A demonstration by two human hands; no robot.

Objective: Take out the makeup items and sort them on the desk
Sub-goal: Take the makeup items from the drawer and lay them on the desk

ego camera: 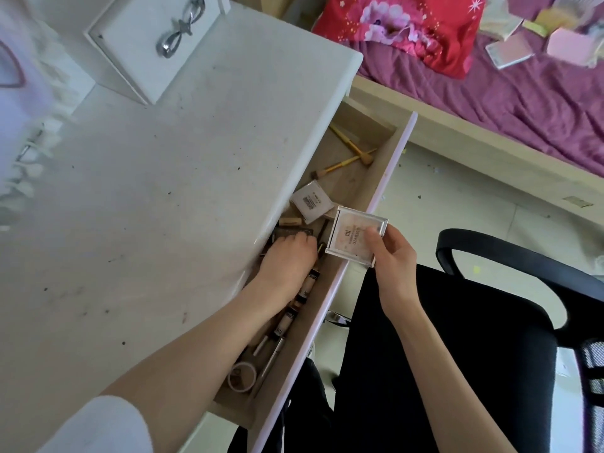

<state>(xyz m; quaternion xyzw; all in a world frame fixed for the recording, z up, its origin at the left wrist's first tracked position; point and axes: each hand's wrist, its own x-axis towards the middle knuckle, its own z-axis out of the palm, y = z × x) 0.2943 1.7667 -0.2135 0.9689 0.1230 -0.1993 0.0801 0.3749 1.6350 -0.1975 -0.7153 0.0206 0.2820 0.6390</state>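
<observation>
The right hand (390, 256) is gripping a clear compact (354, 235) above the drawer (376, 178); its label is unreadable. The left hand (287, 259) is curling onto dark items inside; its grasp is unclear.

Open drawer (376, 178) is serving as landmark, projecting from under the white desk (163, 191). Clear square compact (356, 237) is sitting tilted above the drawer's front edge, label side up. White labelled box (310, 201) is lying mid-drawer, tilted. Yellow-handled brushes (346, 152) are lying crossed at the drawer's far end. Tubes (294, 308) are lying lengthwise toward its near end, beside a round transparent case (242, 376).
</observation>
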